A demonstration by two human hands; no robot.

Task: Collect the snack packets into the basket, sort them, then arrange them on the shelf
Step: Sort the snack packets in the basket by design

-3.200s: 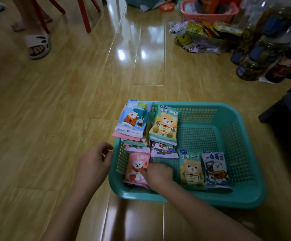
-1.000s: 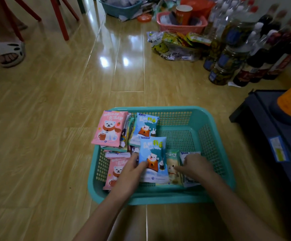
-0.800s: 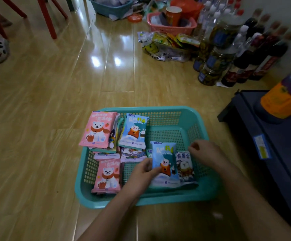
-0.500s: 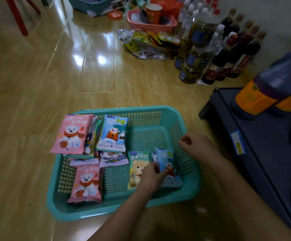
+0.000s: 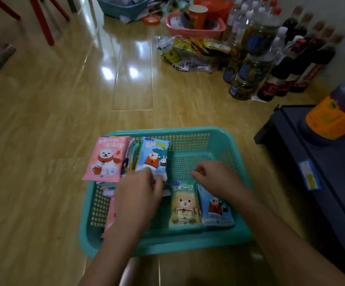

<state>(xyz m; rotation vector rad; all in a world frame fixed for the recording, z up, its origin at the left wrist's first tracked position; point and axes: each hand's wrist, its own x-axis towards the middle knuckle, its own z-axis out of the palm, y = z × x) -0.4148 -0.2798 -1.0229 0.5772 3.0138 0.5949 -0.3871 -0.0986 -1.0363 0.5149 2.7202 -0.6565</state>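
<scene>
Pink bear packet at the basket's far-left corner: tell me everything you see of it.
The pink bear packet is a flat, glossy-looking wrapper printed with a white bear in a red scarf, a mug and lettering. It lies face up atop a stack of packets, overhanging the teal basket's left rim. The left hand is near its nearest corner; contact unclear.

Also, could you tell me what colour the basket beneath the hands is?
The basket is teal, seen best in the head view.

Bare basket (image 5: 190, 159) floor, far right corner
</scene>
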